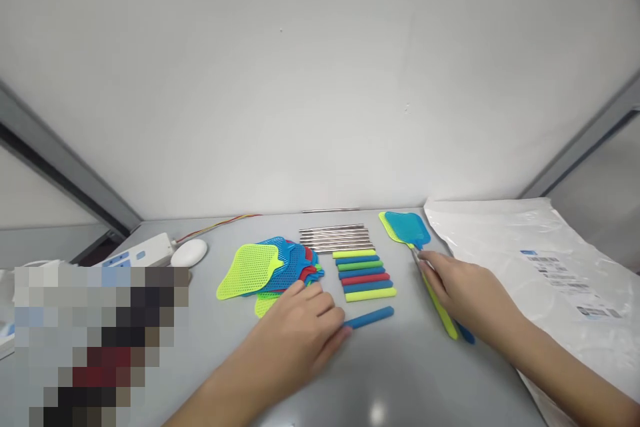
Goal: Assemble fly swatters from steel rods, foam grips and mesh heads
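My left hand [307, 323] is closed around one end of a blue plastic handle tube [375, 317], its free end pointing right just above the table. To the right, my right hand [457, 287] is closed on the shaft of a blue fly swatter [409, 228]. That swatter lies over a yellow-green fly swatter [390, 228], whose handle [445, 313] shows beside my fingers. Between my hands lies a row of loose coloured handle tubes [365, 278]. Behind my left hand, swatter heads [250, 270] in yellow-green, blue and red are piled up.
Thin metal rods [335, 238] lie in a stack behind the tubes, and another rod [331, 210] rests by the wall. A white plastic bag [500, 247] covers the right side. At left are a power strip [145, 250], a round white object [189, 253] and a pixelated area.
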A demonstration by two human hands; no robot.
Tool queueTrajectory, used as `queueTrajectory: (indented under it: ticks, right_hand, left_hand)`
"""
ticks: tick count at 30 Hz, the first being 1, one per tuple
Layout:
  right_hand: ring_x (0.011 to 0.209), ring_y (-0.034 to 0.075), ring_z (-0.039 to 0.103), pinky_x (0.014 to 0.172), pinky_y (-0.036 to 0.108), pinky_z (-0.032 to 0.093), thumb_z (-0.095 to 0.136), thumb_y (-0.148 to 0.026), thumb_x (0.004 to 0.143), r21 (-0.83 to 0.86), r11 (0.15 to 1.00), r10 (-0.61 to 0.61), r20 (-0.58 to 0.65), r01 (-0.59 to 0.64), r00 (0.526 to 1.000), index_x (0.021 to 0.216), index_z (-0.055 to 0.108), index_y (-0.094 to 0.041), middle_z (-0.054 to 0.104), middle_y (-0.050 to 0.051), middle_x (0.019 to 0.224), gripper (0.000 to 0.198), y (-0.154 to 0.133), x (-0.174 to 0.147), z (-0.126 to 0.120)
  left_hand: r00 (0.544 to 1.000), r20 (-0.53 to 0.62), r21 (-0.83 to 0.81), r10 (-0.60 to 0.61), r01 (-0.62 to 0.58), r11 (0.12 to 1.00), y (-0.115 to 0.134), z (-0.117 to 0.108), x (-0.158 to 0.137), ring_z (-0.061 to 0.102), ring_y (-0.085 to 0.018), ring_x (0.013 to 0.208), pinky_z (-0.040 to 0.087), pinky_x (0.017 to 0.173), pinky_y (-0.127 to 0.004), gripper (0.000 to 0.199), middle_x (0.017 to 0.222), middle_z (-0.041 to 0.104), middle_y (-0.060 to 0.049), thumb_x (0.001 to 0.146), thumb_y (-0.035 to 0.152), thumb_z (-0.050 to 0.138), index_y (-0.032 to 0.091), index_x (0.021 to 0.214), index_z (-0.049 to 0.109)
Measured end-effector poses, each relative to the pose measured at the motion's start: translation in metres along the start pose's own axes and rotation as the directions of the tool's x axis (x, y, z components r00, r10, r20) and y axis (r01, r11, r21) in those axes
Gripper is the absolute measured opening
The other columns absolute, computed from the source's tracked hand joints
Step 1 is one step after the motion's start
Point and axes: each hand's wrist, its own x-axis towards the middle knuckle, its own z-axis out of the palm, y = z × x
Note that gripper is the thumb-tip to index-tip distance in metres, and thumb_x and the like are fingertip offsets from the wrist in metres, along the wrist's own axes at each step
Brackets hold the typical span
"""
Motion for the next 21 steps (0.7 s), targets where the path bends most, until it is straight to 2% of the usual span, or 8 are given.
queueTrajectory:
  ticks: [4,8,10,14,17,19,21]
  right_hand:
    - [0.072,0.020,0.064,0.056,0.027,0.035,0.034,-0.030,0.096,0.055,0.966,-0.248,-0.068,0.251,0.966,0.099,0.062,-0.025,0.070,0.003,0.089,0.029,-0.030,0.036,-0.003]
    - [0.075,0.019,0.063,0.059,0.026,0.035,0.040,-0.029,0.094,0.110,0.933,-0.338,-0.066,0.343,0.939,0.096,0.065,-0.023,0.070,0.003,0.087,0.026,-0.062,0.091,-0.001]
    - [0.077,0.019,0.063,0.060,0.026,0.034,0.040,-0.028,0.095,0.123,0.931,-0.339,-0.056,0.344,0.939,0.095,0.065,-0.022,0.070,0.004,0.090,0.026,-0.075,0.118,0.002]
    - [0.086,0.023,0.062,0.065,0.028,0.036,0.040,-0.028,0.095,0.147,0.957,-0.253,-0.011,0.251,0.968,0.097,0.066,-0.017,0.069,0.010,0.093,0.028,-0.084,0.154,0.012]
    - [0.083,0.026,0.063,0.066,0.030,0.037,0.041,-0.030,0.094,0.173,0.968,-0.189,0.032,0.180,0.982,0.097,0.067,-0.012,0.069,0.015,0.088,0.031,-0.072,0.162,0.018]
    - [0.083,0.024,0.063,0.067,0.029,0.039,0.040,-0.031,0.094,0.225,0.963,-0.169,0.065,0.151,0.983,0.102,0.066,-0.013,0.069,0.013,0.088,0.033,-0.060,0.162,0.019]
    - [0.085,0.022,0.064,0.069,0.027,0.040,0.041,-0.034,0.094,0.294,0.947,-0.169,0.102,0.133,0.980,0.109,0.065,-0.014,0.070,0.011,0.091,0.035,-0.048,0.160,0.018]
  left_hand:
    - [1.000,0.019,-0.005,-0.011,0.011,1.000,0.004,0.014,-0.001,0.054,-0.018,0.078,0.039,0.076,-0.036,0.022,0.076,0.060,0.000,0.092,0.036,0.049,0.021,0.078,0.057]
    - [1.000,-0.029,0.036,0.007,-0.005,0.999,0.001,0.028,-0.001,0.053,-0.019,0.079,0.039,0.071,-0.034,0.021,0.078,0.060,0.000,0.090,0.040,0.052,0.021,0.084,0.057]
    - [0.998,-0.059,0.044,0.011,-0.008,0.999,0.000,0.031,-0.001,0.053,-0.019,0.080,0.038,0.071,-0.034,0.022,0.079,0.059,0.000,0.089,0.042,0.053,0.021,0.086,0.056]
    - [0.994,-0.109,-0.002,-0.015,0.015,1.000,-0.005,0.026,-0.004,0.052,-0.019,0.080,0.038,0.071,-0.034,0.024,0.079,0.059,-0.001,0.090,0.043,0.052,0.020,0.085,0.058]
    - [0.977,-0.151,-0.058,-0.149,0.142,0.988,-0.025,0.009,-0.002,0.052,-0.020,0.081,0.037,0.070,-0.035,0.024,0.083,0.060,-0.003,0.093,0.039,0.045,0.021,0.087,0.060]
    - [0.945,-0.180,-0.098,-0.272,0.258,0.961,-0.050,-0.004,0.005,0.052,-0.021,0.086,0.038,0.073,-0.036,0.026,0.089,0.062,-0.004,0.095,0.035,0.040,0.022,0.089,0.061]
    - [0.903,-0.161,-0.188,-0.399,0.368,0.910,-0.078,-0.012,0.016,0.052,-0.022,0.091,0.039,0.078,-0.036,0.026,0.094,0.063,-0.005,0.095,0.035,0.038,0.022,0.089,0.060]
